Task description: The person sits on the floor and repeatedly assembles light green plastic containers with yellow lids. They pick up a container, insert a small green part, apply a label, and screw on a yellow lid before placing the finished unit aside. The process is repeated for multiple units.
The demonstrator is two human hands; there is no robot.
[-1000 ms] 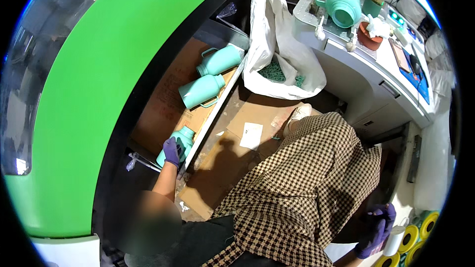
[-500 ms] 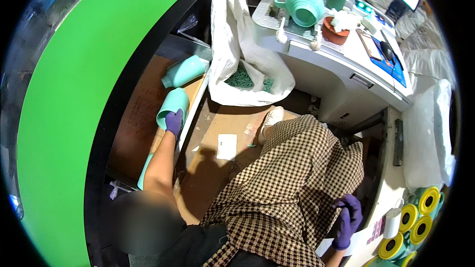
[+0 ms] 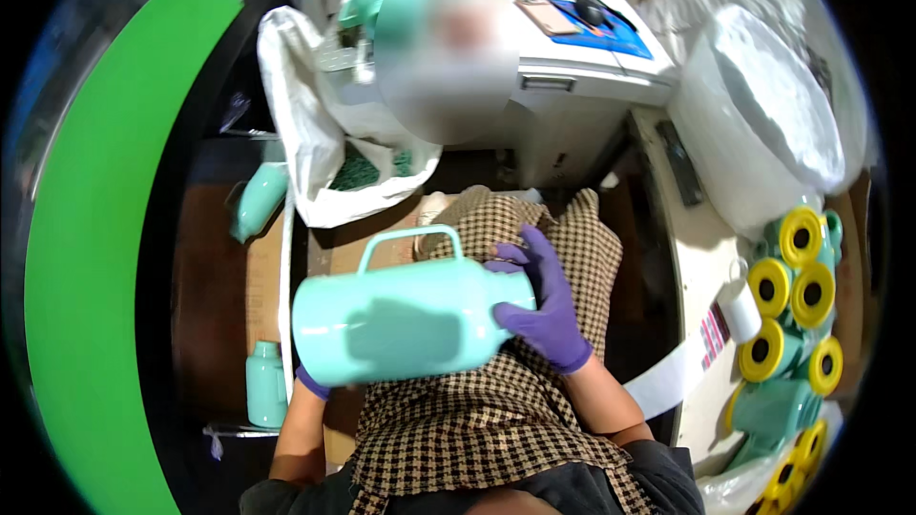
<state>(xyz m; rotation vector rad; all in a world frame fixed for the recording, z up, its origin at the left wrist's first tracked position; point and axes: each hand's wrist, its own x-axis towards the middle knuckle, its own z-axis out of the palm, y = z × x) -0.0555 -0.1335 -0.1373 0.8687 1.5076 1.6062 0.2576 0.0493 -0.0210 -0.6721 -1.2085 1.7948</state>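
Observation:
A mint-green plastic jug (image 3: 401,319) with a looped handle lies sideways over my lap, which is covered by a checked brown cloth (image 3: 477,410). My left hand (image 3: 310,383), in a purple glove, supports the jug's base from below and is mostly hidden by it. My right hand (image 3: 544,300), also purple-gloved, grips the jug's narrow neck end. Both hands hold the jug above the cloth.
Two more mint jugs (image 3: 258,200) (image 3: 265,383) lie on brown cardboard at the left. A white sack (image 3: 315,133) holds green pieces. Yellow-capped mint jugs (image 3: 797,310) are stacked at the right beside a large white bag (image 3: 763,124). A grey bench (image 3: 572,67) stands ahead.
My left hand brought a mint jug from the cardboard at the left up over my lap. My right hand rose from the lower right and took hold of the jug's neck.

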